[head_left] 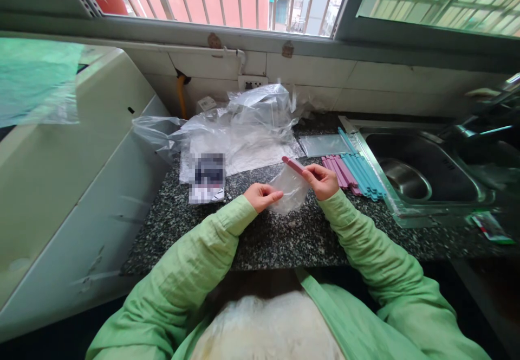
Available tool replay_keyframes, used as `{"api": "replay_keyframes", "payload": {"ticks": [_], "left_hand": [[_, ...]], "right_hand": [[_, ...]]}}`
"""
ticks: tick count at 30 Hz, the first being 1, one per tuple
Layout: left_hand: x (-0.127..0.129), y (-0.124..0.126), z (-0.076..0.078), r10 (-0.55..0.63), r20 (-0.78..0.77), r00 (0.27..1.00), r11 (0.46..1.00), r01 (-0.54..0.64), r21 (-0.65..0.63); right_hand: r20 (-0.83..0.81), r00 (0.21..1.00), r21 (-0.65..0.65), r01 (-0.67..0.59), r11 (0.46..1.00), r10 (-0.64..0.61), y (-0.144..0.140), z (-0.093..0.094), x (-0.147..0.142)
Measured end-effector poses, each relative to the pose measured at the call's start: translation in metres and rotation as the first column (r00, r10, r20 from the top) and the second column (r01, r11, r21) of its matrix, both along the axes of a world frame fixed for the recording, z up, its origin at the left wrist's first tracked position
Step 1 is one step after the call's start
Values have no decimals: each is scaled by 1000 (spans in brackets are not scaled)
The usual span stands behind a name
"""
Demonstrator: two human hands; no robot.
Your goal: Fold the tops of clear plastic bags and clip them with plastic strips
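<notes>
My left hand (262,196) pinches the side of a small clear plastic bag (293,192), thumb on top. Between the fingers of my right hand (322,181) is a pink bag sealing clip (294,165), which lies along the bag's upper edge. Whether the clip is snapped over the plastic I cannot tell. Right of my right hand, several pink clips (339,173) lie side by side on the counter. Against them lies a row of teal clips (363,174). Behind these rests a flat stack of clear bags (325,146).
Crumpled clear plastic (255,127) covers the back of the speckled counter (280,246). A blurred-out packet or device (207,178) lies left of my hands. At right is a metal sink (430,200) with a steel bowl (406,180). A pale appliance (81,159) stands at left.
</notes>
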State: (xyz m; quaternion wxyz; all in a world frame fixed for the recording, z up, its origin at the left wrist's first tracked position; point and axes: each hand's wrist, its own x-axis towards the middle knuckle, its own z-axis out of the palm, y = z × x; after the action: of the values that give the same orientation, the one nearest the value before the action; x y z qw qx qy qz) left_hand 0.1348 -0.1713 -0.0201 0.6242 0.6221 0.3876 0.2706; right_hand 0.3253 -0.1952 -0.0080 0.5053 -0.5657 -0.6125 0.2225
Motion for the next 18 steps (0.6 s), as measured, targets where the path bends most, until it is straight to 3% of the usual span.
{"api": "replay_keyframes", "payload": {"ticks": [11,15,18], "left_hand": [[2,-1,-3,-27,21,999,999,28,-39],[1,0,-3,-29,-30,999,998,30,58],[-2,3,-1,53,-46,998,988,-46,150]], "right_hand": [[-58,998,-28,35,999,-37,-2,8,1],[-75,997,-46,4,999,-7,-2,8,2],[-81,996,-57,-38,998,33,-2,7,1]]}}
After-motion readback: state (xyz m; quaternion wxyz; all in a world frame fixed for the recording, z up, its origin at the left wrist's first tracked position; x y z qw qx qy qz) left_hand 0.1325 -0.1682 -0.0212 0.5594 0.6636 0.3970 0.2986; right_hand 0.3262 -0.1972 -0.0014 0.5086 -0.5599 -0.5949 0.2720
